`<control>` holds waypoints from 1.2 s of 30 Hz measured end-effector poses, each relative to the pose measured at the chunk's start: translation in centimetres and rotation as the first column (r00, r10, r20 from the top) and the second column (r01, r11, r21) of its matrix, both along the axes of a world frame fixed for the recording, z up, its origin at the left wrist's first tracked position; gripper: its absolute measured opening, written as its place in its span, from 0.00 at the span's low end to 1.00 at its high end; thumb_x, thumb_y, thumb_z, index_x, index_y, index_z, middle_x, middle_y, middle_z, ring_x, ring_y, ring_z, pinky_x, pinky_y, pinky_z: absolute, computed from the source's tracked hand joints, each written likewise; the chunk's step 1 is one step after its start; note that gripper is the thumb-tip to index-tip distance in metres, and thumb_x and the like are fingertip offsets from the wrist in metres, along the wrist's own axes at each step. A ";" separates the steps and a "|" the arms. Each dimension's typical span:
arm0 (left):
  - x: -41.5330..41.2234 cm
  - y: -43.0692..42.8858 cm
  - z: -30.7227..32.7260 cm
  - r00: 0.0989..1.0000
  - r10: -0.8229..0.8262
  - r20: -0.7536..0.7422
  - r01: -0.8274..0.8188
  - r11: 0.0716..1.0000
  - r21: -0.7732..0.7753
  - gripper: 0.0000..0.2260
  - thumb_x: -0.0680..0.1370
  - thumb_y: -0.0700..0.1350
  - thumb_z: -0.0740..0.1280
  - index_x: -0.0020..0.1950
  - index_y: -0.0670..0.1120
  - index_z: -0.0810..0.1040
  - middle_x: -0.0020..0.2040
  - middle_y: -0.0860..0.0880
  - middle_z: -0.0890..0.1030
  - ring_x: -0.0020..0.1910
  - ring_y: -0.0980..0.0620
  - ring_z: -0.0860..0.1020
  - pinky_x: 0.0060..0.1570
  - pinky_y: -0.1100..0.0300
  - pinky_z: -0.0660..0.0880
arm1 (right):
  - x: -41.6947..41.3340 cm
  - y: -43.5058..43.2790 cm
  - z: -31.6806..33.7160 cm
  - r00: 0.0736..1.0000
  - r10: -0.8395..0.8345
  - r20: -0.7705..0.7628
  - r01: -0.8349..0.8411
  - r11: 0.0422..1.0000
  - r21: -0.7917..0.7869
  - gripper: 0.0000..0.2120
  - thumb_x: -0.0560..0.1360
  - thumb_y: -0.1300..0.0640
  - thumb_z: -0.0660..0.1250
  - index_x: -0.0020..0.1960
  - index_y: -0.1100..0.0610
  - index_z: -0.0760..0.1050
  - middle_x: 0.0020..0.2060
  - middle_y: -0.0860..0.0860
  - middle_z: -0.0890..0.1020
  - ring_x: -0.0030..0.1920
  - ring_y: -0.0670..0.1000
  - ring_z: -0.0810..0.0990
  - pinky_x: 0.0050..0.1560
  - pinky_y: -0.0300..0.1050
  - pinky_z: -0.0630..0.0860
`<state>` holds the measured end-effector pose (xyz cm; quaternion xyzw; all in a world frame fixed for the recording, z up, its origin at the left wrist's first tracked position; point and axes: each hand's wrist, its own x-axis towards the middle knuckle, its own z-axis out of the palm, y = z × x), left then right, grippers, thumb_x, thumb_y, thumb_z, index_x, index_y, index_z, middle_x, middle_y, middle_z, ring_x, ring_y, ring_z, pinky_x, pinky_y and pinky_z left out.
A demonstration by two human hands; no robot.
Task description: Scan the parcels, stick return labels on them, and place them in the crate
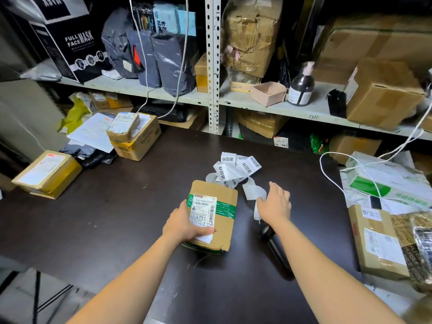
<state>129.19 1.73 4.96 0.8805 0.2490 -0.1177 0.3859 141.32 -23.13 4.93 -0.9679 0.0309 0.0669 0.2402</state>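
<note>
Small cardboard parcel (216,206), green tape, white shipping label up, mid-table; curled return-label strip (236,170) just behind.

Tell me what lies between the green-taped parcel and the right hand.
The blank tail of the return label strip, lying on the dark table between the green-taped parcel and the right hand; the head view shows it.

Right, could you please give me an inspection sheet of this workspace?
Surface: dark table.
Job's things: taped parcel on the table; return-label strip beyond it; dark handheld device, likely the scanner, beneath the right forearm; no crate seen.
Clutter: left parcel pile; right parcel pile.
Grippers: left hand grips the parcel; right hand open over the strip's tail.
Cables: white cable loops over the right side.
Surroundings: shelves holding boxes, bags, a pump bottle.
</note>
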 end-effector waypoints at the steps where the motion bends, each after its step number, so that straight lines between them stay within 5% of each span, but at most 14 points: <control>1: 0.0 -0.1 0.0 1.000 -0.004 -0.002 0.004 1.000 0.003 0.52 0.50 0.68 0.79 0.70 0.55 0.66 0.62 0.55 0.78 0.65 0.50 0.76 0.63 0.47 0.76 | 0.9 0.4 0.0 0.998 0.056 -0.037 -0.057 0.998 -0.027 0.33 0.80 0.50 0.64 0.81 0.56 0.57 0.78 0.51 0.65 0.77 0.57 0.58 0.73 0.55 0.64; 5: 0.0 0.1 -0.3 1.000 0.007 -0.012 -0.007 1.000 0.010 0.53 0.49 0.69 0.79 0.71 0.57 0.65 0.62 0.55 0.77 0.64 0.50 0.76 0.62 0.46 0.76 | 2.9 1.7 -0.5 0.972 0.108 -0.210 -0.139 0.981 -0.135 0.25 0.77 0.49 0.70 0.72 0.53 0.70 0.66 0.55 0.77 0.71 0.58 0.67 0.68 0.52 0.68; 8: 0.1 0.2 -0.6 1.000 0.009 -0.017 -0.009 1.000 0.013 0.55 0.49 0.70 0.78 0.72 0.57 0.64 0.63 0.54 0.76 0.64 0.50 0.76 0.63 0.45 0.76 | 2.5 2.3 -0.4 0.974 0.118 -0.192 -0.129 0.990 -0.049 0.07 0.73 0.59 0.68 0.50 0.50 0.80 0.50 0.54 0.81 0.55 0.62 0.78 0.54 0.48 0.75; 10: 0.1 0.3 -0.8 1.000 0.005 -0.017 -0.005 1.000 0.014 0.55 0.49 0.70 0.78 0.73 0.57 0.63 0.63 0.54 0.76 0.64 0.49 0.76 0.63 0.45 0.76 | 1.7 2.6 -0.6 0.979 0.169 -0.114 -0.166 0.985 0.034 0.06 0.71 0.62 0.65 0.39 0.54 0.78 0.39 0.52 0.79 0.44 0.62 0.77 0.42 0.47 0.74; 14: 0.2 0.3 -0.7 1.000 -0.001 -0.026 0.002 1.000 0.024 0.56 0.49 0.71 0.79 0.74 0.57 0.62 0.64 0.54 0.76 0.65 0.50 0.75 0.63 0.45 0.76 | -0.4 2.7 -1.1 0.933 0.342 0.108 -0.341 0.940 -0.033 0.13 0.76 0.62 0.64 0.51 0.49 0.84 0.42 0.50 0.75 0.44 0.61 0.76 0.42 0.47 0.67; 17: 0.1 0.2 -0.6 0.999 -0.009 -0.037 0.010 0.999 0.031 0.57 0.49 0.71 0.78 0.74 0.56 0.62 0.64 0.53 0.75 0.66 0.50 0.74 0.63 0.45 0.75 | -2.4 3.0 -1.3 0.927 0.321 0.194 -0.331 0.943 0.024 0.17 0.80 0.61 0.64 0.60 0.43 0.84 0.49 0.46 0.76 0.43 0.56 0.71 0.42 0.44 0.65; 20: 0.1 0.3 -0.3 0.999 -0.019 -0.044 0.021 0.999 0.035 0.57 0.48 0.71 0.77 0.73 0.56 0.62 0.63 0.53 0.75 0.66 0.50 0.74 0.62 0.46 0.76 | -3.6 3.3 -0.9 0.907 0.324 0.270 -0.347 0.937 0.041 0.17 0.79 0.63 0.64 0.59 0.46 0.85 0.52 0.45 0.80 0.49 0.54 0.74 0.47 0.46 0.66; 22: 0.1 0.3 -0.1 0.999 -0.021 -0.047 0.022 0.999 0.028 0.56 0.48 0.72 0.76 0.73 0.56 0.62 0.63 0.53 0.75 0.66 0.50 0.74 0.62 0.46 0.76 | -3.8 3.3 -0.3 0.951 0.224 0.212 -0.270 0.936 0.226 0.15 0.77 0.65 0.63 0.48 0.48 0.85 0.46 0.44 0.82 0.47 0.50 0.75 0.48 0.48 0.69; 24: -0.2 0.2 0.1 0.999 -0.020 -0.048 0.021 1.000 0.019 0.56 0.48 0.72 0.76 0.72 0.56 0.63 0.63 0.54 0.75 0.66 0.50 0.74 0.62 0.46 0.76 | -4.0 3.4 0.9 0.999 0.013 0.039 -0.033 0.803 0.595 0.15 0.73 0.67 0.61 0.32 0.51 0.73 0.31 0.43 0.73 0.35 0.48 0.67 0.38 0.48 0.64; 26: -0.3 0.2 0.3 0.998 -0.023 -0.050 0.024 1.000 0.018 0.55 0.48 0.72 0.76 0.71 0.56 0.63 0.64 0.54 0.75 0.66 0.50 0.74 0.61 0.46 0.76 | -4.1 3.3 2.2 0.984 -0.122 -0.130 0.176 0.560 0.810 0.08 0.68 0.68 0.60 0.32 0.59 0.73 0.30 0.49 0.71 0.35 0.49 0.67 0.35 0.44 0.64; 29: -0.4 0.3 0.3 0.998 -0.037 -0.045 0.038 0.999 0.018 0.55 0.48 0.73 0.76 0.71 0.55 0.63 0.65 0.53 0.75 0.66 0.49 0.74 0.62 0.46 0.76 | -3.7 2.8 3.7 0.932 -0.158 -0.325 0.360 0.305 0.882 0.12 0.70 0.68 0.62 0.45 0.64 0.84 0.40 0.56 0.83 0.41 0.53 0.79 0.47 0.43 0.75; 33: -0.4 0.3 0.5 0.996 -0.047 -0.070 0.049 0.998 0.027 0.59 0.49 0.74 0.76 0.74 0.54 0.60 0.68 0.52 0.73 0.69 0.49 0.72 0.62 0.45 0.75 | -3.9 1.8 4.2 0.877 -0.080 -0.473 0.474 -0.007 0.881 0.17 0.75 0.64 0.56 0.59 0.68 0.78 0.54 0.66 0.82 0.53 0.63 0.81 0.57 0.58 0.77; 36: -0.2 -0.1 1.2 0.990 -0.039 -0.138 0.063 0.983 0.175 0.70 0.49 0.77 0.74 0.82 0.50 0.48 0.76 0.47 0.63 0.75 0.44 0.67 0.68 0.43 0.69 | -4.6 1.5 4.7 0.897 0.046 -0.441 0.443 -0.113 0.890 0.21 0.77 0.62 0.53 0.65 0.68 0.74 0.60 0.66 0.82 0.59 0.64 0.81 0.62 0.58 0.78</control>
